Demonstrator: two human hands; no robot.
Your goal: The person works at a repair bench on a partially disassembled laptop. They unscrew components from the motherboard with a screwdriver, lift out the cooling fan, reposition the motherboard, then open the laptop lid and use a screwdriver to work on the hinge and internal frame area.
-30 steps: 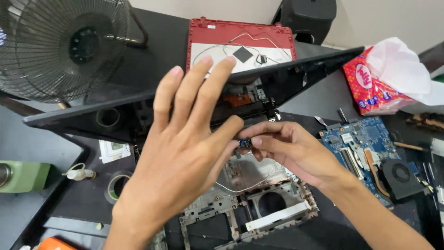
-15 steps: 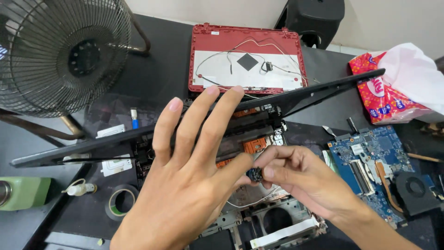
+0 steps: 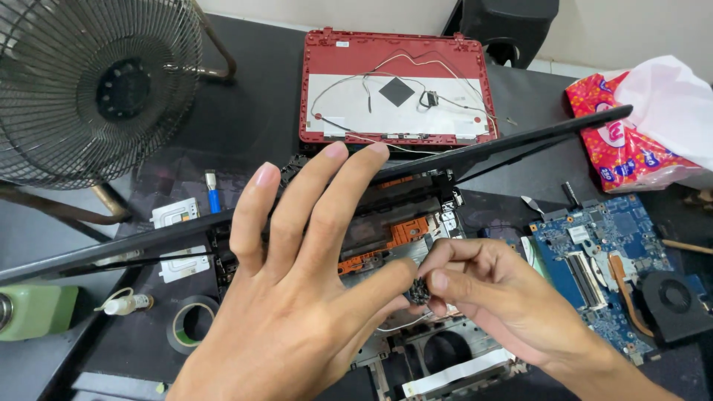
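Observation:
My left hand [image 3: 297, 297] spreads its fingers against a thin black laptop screen panel [image 3: 520, 145], which stands tilted across the desk. Its thumb meets my right hand [image 3: 490, 297] at a small black part [image 3: 418, 289], which both pinch. Below them lies an opened laptop base [image 3: 416, 349] with an orange piece [image 3: 405, 232] inside.
A red laptop lid [image 3: 397, 89] with loose wires lies behind. A blue circuit board [image 3: 601, 260] with a black fan [image 3: 672, 301] sits at right, by a pink tissue pack [image 3: 631, 141]. A wire-cage desk fan [image 3: 96, 85], a tape roll [image 3: 189, 323], and a green bottle [image 3: 37, 312] are at left.
The view has shifted down and back. My hands hold the same pinch on the small part, and the screen panel stays tilted under my left fingers.

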